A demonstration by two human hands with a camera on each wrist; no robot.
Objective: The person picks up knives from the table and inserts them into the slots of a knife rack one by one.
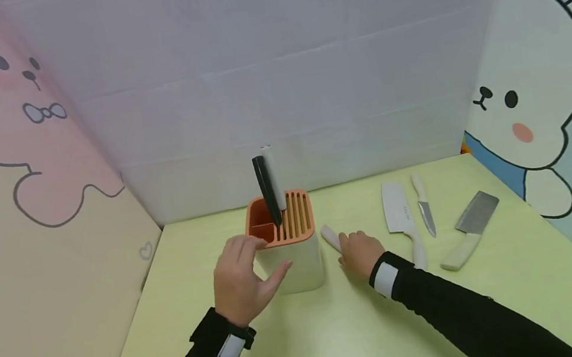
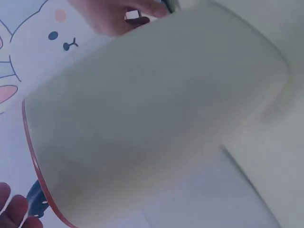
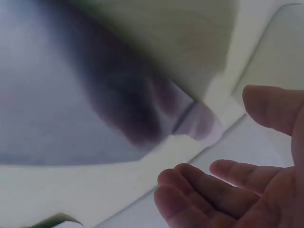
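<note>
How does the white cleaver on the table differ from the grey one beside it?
The white cleaver has a white blade, while the grey cleaver has a dull metal one. The white cleaver lies nearly straight away from the person, left of the small knife; the grey cleaver lies slanted, on its right. Both lie flat on the table and have pale handles.

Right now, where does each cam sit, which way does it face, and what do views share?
Head: worn on the head, looking forward and down at the table; shows both sleeved forearms, left hand at the knife block, right hand over a white handle.
Left wrist: close against the knife block wall; fingertips at the lower edge.
Right wrist: low and blurred, looking past open fingers at a pale handle end.
Shared: head and left wrist both show the block.
</note>
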